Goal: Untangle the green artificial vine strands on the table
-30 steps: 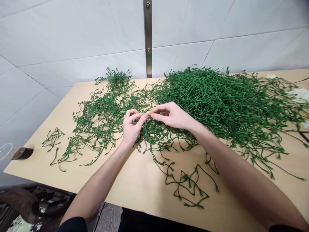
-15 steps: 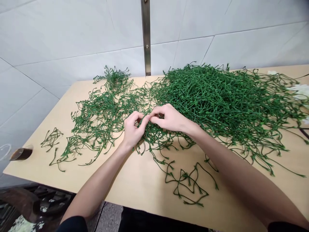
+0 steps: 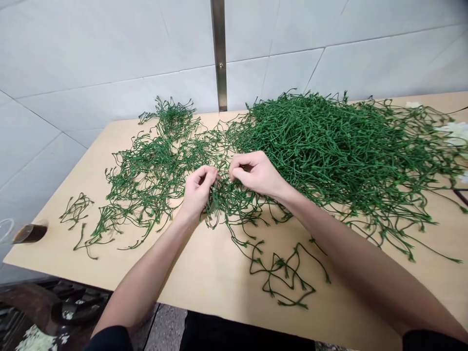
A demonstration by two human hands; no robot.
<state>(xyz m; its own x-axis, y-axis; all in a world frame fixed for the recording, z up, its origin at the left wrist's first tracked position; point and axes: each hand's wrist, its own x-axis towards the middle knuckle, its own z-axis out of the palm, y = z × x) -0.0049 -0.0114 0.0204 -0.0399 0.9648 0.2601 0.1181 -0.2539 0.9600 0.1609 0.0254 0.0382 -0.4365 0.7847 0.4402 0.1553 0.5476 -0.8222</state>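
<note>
My left hand (image 3: 199, 189) is closed in a pinch, with green stem ends showing right under its fingertips. Just to its right, my right hand (image 3: 258, 171) also has thumb and forefinger pressed together; whatever is between them, if anything, is too small to make out. A narrow gap separates the two hands. Beneath and around them lie thin green plastic-looking stems (image 3: 157, 156) with small forked tips, spread loosely to the left. A tall, dense heap of the same stems (image 3: 314, 139) rises beyond my right hand.
Several loose stems (image 3: 283, 273) lie near the front edge of the wooden table (image 3: 215, 287). At the left edge a cup of dark liquid (image 3: 32, 233) lies tilted in view. White petals (image 3: 457, 132) are at the far right. A tiled wall (image 3: 109, 44) stands behind.
My hands were touching at the fingertips and are now apart, the left drawn slightly left and the right slightly right. The view has shifted a little.
</note>
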